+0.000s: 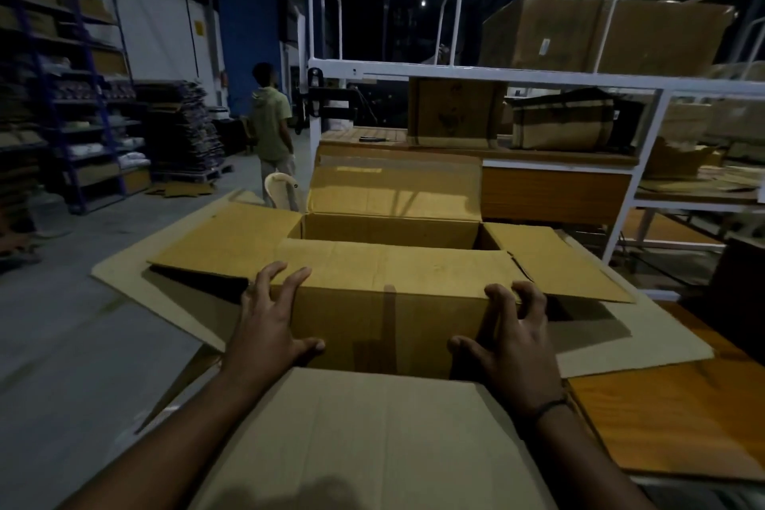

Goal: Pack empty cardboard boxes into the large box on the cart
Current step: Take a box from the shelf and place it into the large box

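A small box (389,269) of brown corrugated cardboard sits low in the mouth of the large box (372,439). The large box is of paler, smoother card, and its broad flaps are spread flat to the near side, left and right.

The small box is open at the top. Its far flap stands upright, the two side flaps splay outward, and the near flap is folded down across part of the opening. A dark strip of tape runs down the middle of its near face.

The left hand (271,323) clasps the box's near left corner, with bent, spread fingers round the side and the thumb pressed on the near face. The right hand (511,337) grips the near right corner, its fingers hooked over the top edge and its thumb on the near face.

To the right lies a glossy orange wood-grain counter (670,422). Beyond stands a white tubular metal rack (496,74) bearing more cardboard boxes.
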